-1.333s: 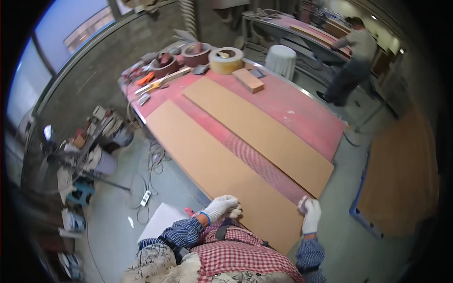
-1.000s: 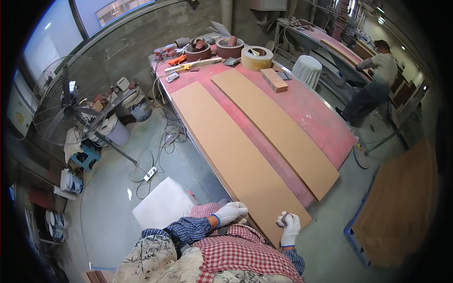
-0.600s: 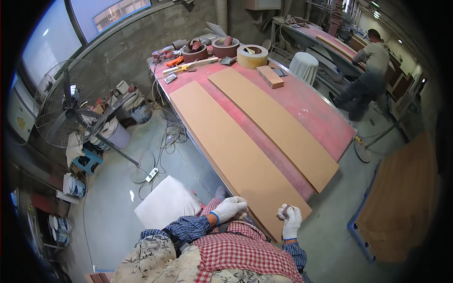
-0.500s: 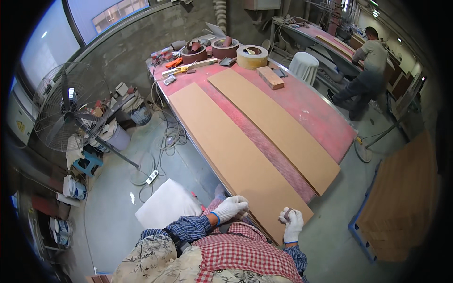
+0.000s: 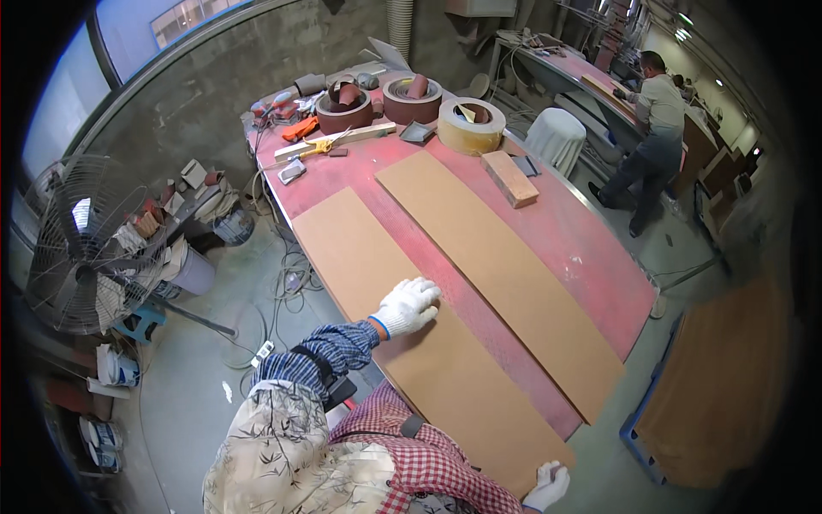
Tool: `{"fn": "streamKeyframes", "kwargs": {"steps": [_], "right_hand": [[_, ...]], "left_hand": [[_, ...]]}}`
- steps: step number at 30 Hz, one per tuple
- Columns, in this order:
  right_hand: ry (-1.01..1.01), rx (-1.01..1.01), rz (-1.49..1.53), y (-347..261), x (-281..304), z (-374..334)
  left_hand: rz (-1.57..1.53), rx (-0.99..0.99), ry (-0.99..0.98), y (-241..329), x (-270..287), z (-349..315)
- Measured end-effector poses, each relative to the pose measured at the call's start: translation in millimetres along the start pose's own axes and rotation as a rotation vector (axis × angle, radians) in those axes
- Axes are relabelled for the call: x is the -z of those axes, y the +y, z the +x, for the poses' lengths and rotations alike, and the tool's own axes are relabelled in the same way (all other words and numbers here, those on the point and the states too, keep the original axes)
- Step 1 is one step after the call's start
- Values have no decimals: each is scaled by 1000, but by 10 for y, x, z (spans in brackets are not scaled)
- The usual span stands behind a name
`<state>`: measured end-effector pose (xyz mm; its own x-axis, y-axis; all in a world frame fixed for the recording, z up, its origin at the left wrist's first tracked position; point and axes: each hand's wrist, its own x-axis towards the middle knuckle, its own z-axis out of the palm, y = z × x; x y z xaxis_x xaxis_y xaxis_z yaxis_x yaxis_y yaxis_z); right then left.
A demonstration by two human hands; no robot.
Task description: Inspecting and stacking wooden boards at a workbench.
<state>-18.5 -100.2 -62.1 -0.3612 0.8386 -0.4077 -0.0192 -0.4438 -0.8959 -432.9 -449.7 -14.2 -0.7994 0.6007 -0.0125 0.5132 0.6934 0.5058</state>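
My left hand [image 5: 408, 307], in a white knit glove, lies on the left long brown board [image 5: 462, 385], fingers stretched toward its right edge. At that board's near right corner is my right hand [image 5: 548, 487], also gloved, fingers curled in. A small greyish-brown patch shows at its fingertips; whether it is a held piece or glove dirt I cannot make out. A second long brown board [image 5: 505, 265] lies alongside to the right, with a strip of red table [image 5: 591, 257] between them.
Abrasive rolls [image 5: 344, 107], a tape-like tan roll [image 5: 471, 126], a brick-like block [image 5: 509, 179] and a wooden strip [image 5: 336, 142] sit at the table's far end. A standing fan [image 5: 84, 274] is left, stacked brown sheets [image 5: 711, 403] right. A co-worker [image 5: 659, 120] stands far right.
My left hand has moved forward and come down onto the left board. My right hand has moved back to its near corner. The view has shifted, and my body leans further over the table.
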Motion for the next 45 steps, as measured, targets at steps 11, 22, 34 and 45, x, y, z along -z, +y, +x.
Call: {"fn": "streamKeyframes", "kwargs": {"steps": [11,22,34,45], "right_hand": [[758,632,-901,548,-353,40],[844,563,-949,443,-366,66],[903,546,-891,411,-400,42],[928,617,-947,332,-447,6]], "left_hand": [[206,-286,168,-900,-40,348],[266,-227,74,-786,-83,387],[225,-253,95,-753,-49,385],[224,-251,94,-755,-104,360]]}}
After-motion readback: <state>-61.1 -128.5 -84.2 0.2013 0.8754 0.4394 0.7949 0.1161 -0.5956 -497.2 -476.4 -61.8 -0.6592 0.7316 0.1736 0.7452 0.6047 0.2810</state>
